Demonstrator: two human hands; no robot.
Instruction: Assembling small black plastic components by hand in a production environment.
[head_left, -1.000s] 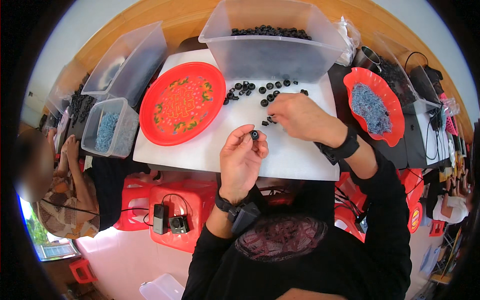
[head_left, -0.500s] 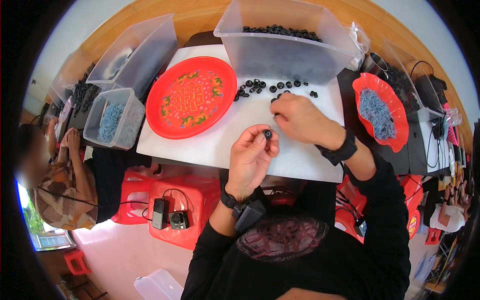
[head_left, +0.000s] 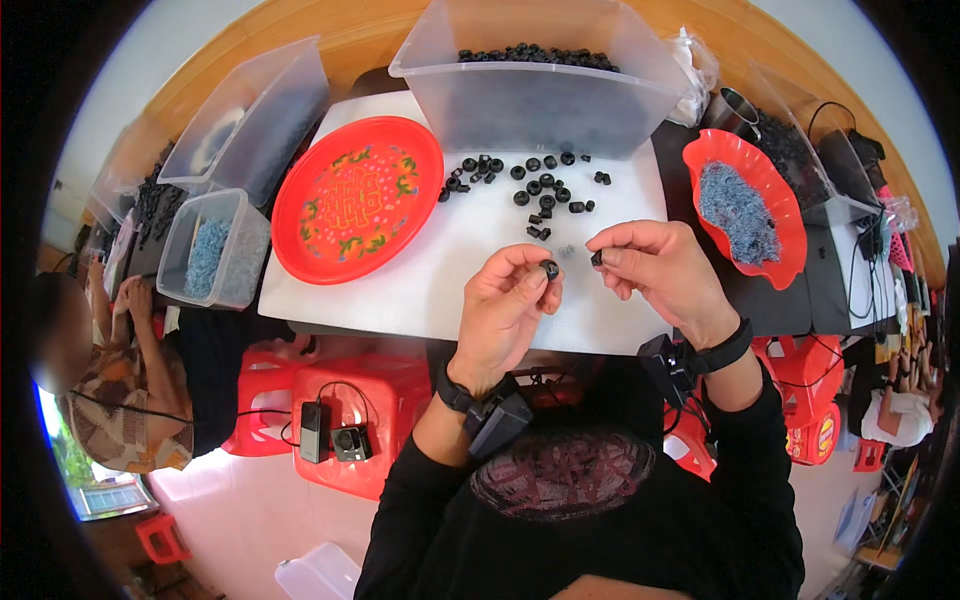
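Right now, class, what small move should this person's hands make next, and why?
Probably, the right hand should bring its small black piece over to the round black piece in the left hand: both pieces are pinched, close together but apart.

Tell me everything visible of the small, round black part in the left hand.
The small, round black part looks like hard plastic, with a paler spot on its visible face; finer detail is too small to tell. The left hand pinches it, partly covering it, above the flat white sheet.
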